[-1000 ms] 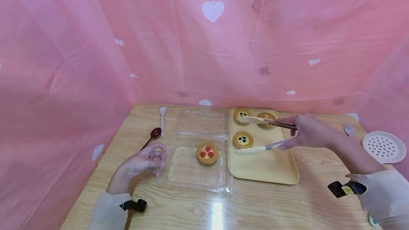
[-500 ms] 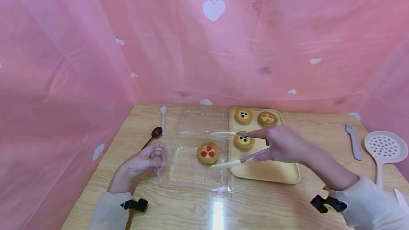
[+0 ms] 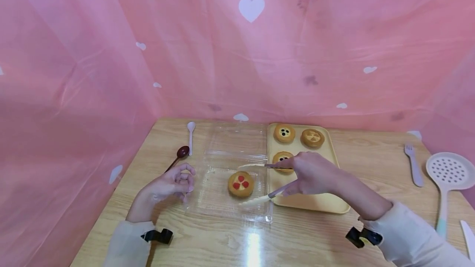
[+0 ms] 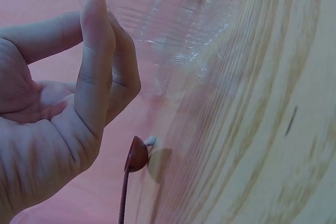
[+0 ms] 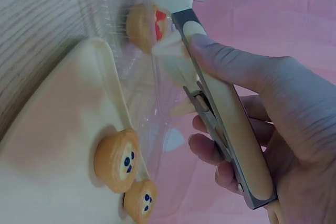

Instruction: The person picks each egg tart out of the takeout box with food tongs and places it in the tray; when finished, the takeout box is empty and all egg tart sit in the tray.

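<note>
While the right hand (image 3: pixel 311 173) grasps the tongs (image 3: pixel 259 181), their spread arms flank the strawberry tart (image 3: pixel 241 183).

Pink sheeting (image 3: pixel 208 52) printed with small white hearts hangs in front of me and wraps round both sides of the frame, creased and faintly stained. A larger white heart (image 3: pixel 251 8) sits at the top centre. Below it lies my pale wood-grain worktop (image 3: pixel 230 242), with a bright glare of light at the bottom centre.

Tongs (image 3: pixel 259 182) spread open beside red-topped tart (image 3: pixel 241 183) in clear container (image 3: pixel 222 201).
</note>
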